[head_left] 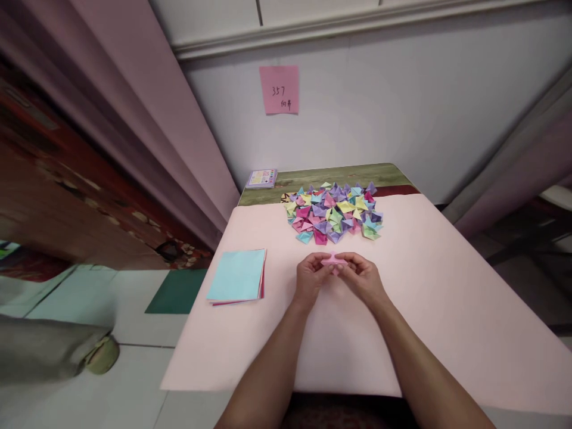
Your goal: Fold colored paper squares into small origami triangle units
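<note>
folded paper (334,260): pink | paper stack (238,275): light-blue top | origami pile (334,215): multicoloured | mat (176,292): dark green

Soft, diffuse light on the pale pink tabletop (438,298), dim right side, stretched, blurry outer edges

Table (456,304) lies open rightward of right grip (365,275); folded-paper heap (333,213) blocks ahead.
</note>
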A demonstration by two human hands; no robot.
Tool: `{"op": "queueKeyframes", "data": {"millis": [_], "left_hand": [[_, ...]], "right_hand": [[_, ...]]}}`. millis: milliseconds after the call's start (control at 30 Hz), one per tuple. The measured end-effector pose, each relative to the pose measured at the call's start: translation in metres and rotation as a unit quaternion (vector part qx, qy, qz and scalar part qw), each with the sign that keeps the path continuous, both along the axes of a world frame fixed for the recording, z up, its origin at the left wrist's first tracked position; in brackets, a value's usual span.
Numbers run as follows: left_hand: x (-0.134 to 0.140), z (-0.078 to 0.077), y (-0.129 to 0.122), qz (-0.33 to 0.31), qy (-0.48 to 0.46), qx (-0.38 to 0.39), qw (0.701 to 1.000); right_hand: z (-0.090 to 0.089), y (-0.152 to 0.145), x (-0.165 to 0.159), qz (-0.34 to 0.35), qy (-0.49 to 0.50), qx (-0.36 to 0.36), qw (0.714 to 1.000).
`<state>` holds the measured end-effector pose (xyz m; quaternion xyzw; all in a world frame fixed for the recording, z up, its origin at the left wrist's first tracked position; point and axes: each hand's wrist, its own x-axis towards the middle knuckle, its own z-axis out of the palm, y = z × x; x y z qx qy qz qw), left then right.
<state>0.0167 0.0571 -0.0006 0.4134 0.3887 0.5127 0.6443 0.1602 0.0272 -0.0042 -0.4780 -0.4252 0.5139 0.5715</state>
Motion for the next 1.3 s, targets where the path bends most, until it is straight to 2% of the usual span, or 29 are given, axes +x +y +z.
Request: {"op": "queueKeyframes", "data": {"millis": [133, 333, 467, 667, 967, 1300], "left_hand": [[0.0005, -0.0008, 0.0002, -0.001, 0.009, 0.013, 1.0], [0.0003, -0.0032, -0.0001, -0.001, 0.023, 0.022, 0.999], [0.0003, -0.0039, -0.0003, 0.008, 0.033, 0.048, 0.998], [0.0003, -0.0052, -0.0019, 0.012, 0.065, 0.082, 0.994], [0.0056, -0.0038, -0.0033, 0.025, 0.062, 0.108, 0.992], [0.0042, -0.0031, -0.0042, 0.031, 0.126, 0.149, 0.98]], "right_hand": [[-0.0051, 0.0009, 0.0021, -0.01, -0.016, 0.005, 1.0], [-0.0071, 0.0, 0.004, -0.055, -0.107, 0.015, 0.993], [-0.0043, -0.0016, 0.0031, -0.074, -0.179, 0.074, 0.978], [-0.0014, -0.0025, 0.002, -0.119, -0.281, 0.16, 0.939], [-0.0019, -0.0019, 0.0028, -0.142, -0.327, 0.188, 0.915], [0.0022, -0.0037, 0.002, -0.145, -0.329, 0.166, 0.918]]}}
